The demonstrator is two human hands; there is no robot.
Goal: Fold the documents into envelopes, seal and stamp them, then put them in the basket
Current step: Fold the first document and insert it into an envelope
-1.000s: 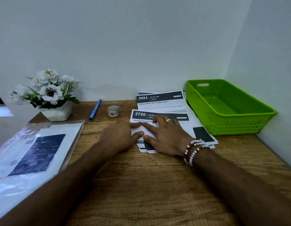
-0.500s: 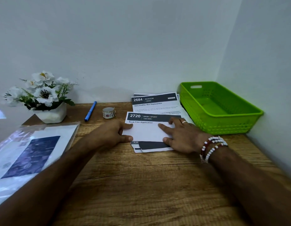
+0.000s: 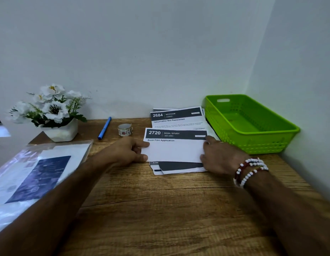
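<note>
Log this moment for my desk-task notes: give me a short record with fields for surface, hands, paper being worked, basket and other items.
surface: brown wood-grain desk against a white wall
left hand: pressing the left edge of the folded sheet
right hand: pressing its right edge; beaded bracelets on the wrist
paper: white printed sheet headed 2720, lower part folded up, lying on a stack of similar sheets
basket: green perforated plastic basket, nothing visible inside
other items: blue pen, small patterned tape roll, white flowers in a white pot, clear plastic sleeve of papers
</note>
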